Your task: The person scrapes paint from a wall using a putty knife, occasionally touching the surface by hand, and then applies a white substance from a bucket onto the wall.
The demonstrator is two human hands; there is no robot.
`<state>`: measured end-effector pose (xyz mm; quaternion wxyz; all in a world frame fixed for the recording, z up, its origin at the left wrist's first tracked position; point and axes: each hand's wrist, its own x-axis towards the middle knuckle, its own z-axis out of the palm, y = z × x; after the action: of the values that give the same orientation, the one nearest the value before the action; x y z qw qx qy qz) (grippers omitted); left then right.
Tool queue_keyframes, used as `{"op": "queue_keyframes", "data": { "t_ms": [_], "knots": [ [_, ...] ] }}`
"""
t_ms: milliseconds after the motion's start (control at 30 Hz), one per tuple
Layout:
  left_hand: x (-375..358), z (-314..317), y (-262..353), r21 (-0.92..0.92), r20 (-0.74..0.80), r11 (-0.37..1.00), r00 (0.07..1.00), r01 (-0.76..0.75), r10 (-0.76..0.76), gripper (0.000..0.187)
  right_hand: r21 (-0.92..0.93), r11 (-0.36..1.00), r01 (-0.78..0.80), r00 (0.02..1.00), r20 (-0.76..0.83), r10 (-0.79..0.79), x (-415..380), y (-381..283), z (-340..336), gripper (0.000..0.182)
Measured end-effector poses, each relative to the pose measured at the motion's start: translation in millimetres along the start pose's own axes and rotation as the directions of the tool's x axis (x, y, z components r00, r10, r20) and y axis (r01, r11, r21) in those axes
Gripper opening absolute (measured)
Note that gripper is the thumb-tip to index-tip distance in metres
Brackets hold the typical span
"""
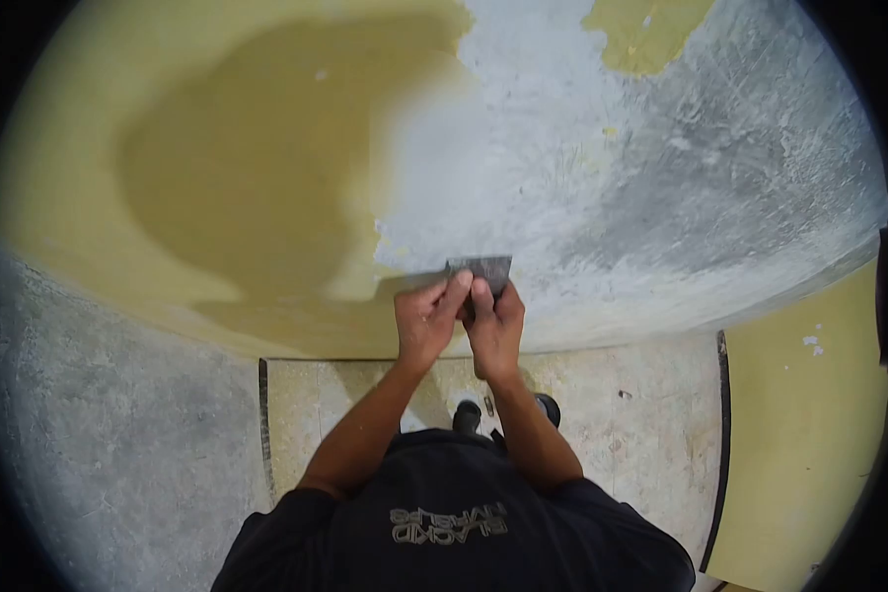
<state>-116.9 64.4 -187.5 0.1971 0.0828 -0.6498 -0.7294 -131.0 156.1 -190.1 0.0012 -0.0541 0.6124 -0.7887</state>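
Note:
Both my hands are closed on a scraper [485,267], whose flat, dark, smudged metal blade faces the wall. My left hand [424,318] grips it from the left, with the thumb along the blade's lower edge. Close beside it, my right hand [495,331] holds the same tool from the right, its thumb pressed near the other. The palms and fingers hide whatever handle there is. Right at the blade is the wall [434,187], yellow paint on the left and bare whitish-grey plaster on the right, with a ragged paint edge between.
A yellow paint patch [646,35] remains high on the plaster. Below lies a light, stained floor [622,424] with dark edge strips, where my shoes [467,416] stand. A grey wall [138,424] is on the left and a yellow one [799,414] on the right.

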Motion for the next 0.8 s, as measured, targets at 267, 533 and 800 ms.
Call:
{"op": "queue_keyframes", "data": {
  "t_ms": [267, 533, 800],
  "knots": [
    [-5, 7, -11, -0.091, -0.055, 0.994, 0.997, 0.056, -0.061, 0.027, -0.053, 0.999, 0.005, 1.0, 0.003, -0.005, 4, -2, -2, 0.025],
    [-3, 7, -2, -0.019, -0.047, 1.0, 0.999, -0.004, 0.003, 0.029, 0.02, 0.999, -0.051, 0.999, -0.011, 0.051, 0, -3, 1, 0.023],
    [-2, 6, -6, 0.005, -0.042, 1.0, 0.999, 0.002, -0.001, 0.031, 0.04, 0.999, -0.028, 1.0, -0.013, 0.028, 0, 5, -2, 0.03]
  ]
}}
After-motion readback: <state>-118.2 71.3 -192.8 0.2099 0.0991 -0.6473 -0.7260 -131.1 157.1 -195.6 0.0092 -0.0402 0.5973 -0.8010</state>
